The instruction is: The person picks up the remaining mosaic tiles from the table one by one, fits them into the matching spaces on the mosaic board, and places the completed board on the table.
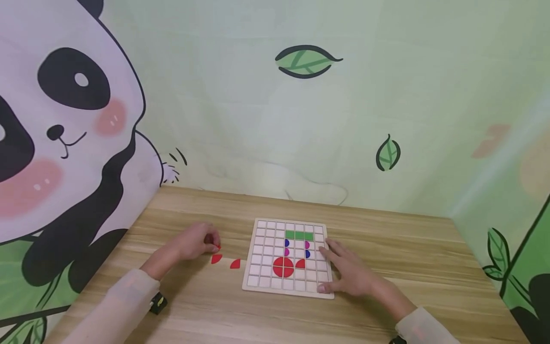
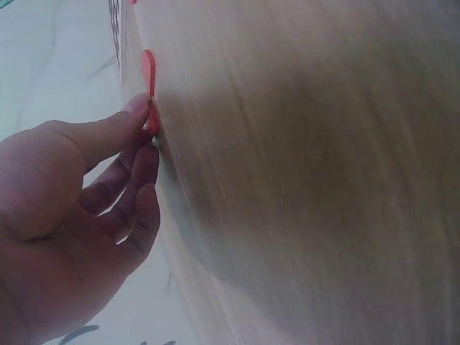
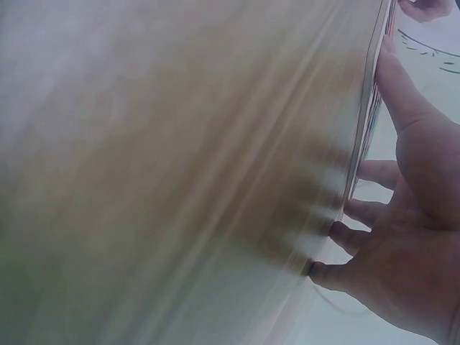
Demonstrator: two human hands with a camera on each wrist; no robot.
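My left hand (image 1: 198,241) pinches a small red quarter-circle piece (image 2: 153,121) between thumb and fingertips, close over the table left of the board. A second red piece (image 1: 216,258) lies right beside those fingertips, and a third red piece (image 1: 235,263) sits nearer the board. The white gridded board (image 1: 263,282) lies flat. It carries a green strip (image 1: 299,235), small blue and magenta half-round pieces, a red circle (image 1: 283,267) of quarter pieces and a lone red quarter (image 1: 301,263). Fingers spread, my right hand (image 1: 354,272) rests on the board's right edge.
The wood-grained table (image 1: 386,239) extends around the board on all sides. Behind it hangs a pale green backdrop (image 1: 240,119) printed with a panda and leaves. Black bands (image 1: 158,303) circle both wrists at the sleeves.
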